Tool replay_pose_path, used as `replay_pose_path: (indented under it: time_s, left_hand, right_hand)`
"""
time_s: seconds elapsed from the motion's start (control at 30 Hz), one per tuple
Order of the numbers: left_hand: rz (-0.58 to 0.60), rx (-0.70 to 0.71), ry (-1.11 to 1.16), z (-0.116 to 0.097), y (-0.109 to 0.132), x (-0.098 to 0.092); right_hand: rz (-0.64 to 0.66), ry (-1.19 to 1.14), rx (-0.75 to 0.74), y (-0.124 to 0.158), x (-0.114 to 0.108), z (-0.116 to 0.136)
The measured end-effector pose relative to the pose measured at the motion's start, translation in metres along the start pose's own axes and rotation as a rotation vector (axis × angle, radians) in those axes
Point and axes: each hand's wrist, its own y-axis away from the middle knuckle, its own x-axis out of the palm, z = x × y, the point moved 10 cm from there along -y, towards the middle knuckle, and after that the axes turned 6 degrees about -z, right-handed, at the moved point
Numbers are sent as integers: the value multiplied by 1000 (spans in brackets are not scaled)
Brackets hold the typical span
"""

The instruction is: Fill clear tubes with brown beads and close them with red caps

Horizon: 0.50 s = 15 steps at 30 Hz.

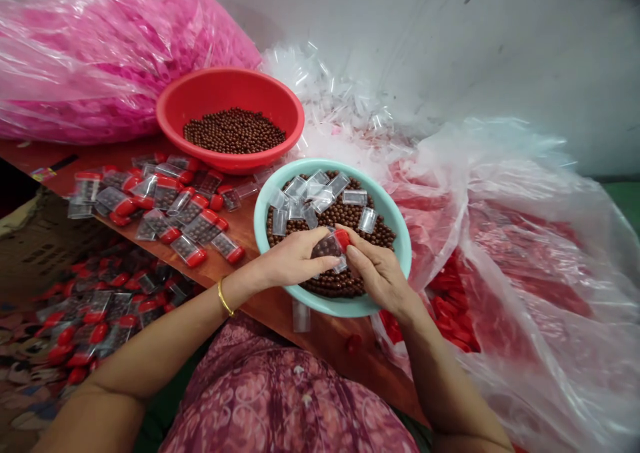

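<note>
Clear rectangular plastic bead container (327,245) over the pale-blue round plastic basin (345,307): left fingers (323,265) hold it, right fingers (363,261) pinch its red plastic cap (343,238); best kept level.

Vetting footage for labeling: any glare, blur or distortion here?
Head view: white glare streaks on the pink bag and the clear bag; head view: outer edges look stretched, wide-angle style; head view: the lower-left cartoon print looks smeared, while the red-capped case in the hands reads fairly clearly.
</note>
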Motion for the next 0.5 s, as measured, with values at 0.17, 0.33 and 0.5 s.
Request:
replay_pose_path:
  time_s: [0.17, 0.33, 0.5]
  left_hand:
    - [14, -7, -79, 0, 2, 1]
    - [45, 29, -78, -5, 4, 3]
    - [71, -29, -278, 0, 3, 5]
  right_hand:
    - [50, -7, -42, 0, 2, 7]
    - [110, 127, -167, 3, 9, 18]
    - [112, 442, -368, 9, 13, 26]
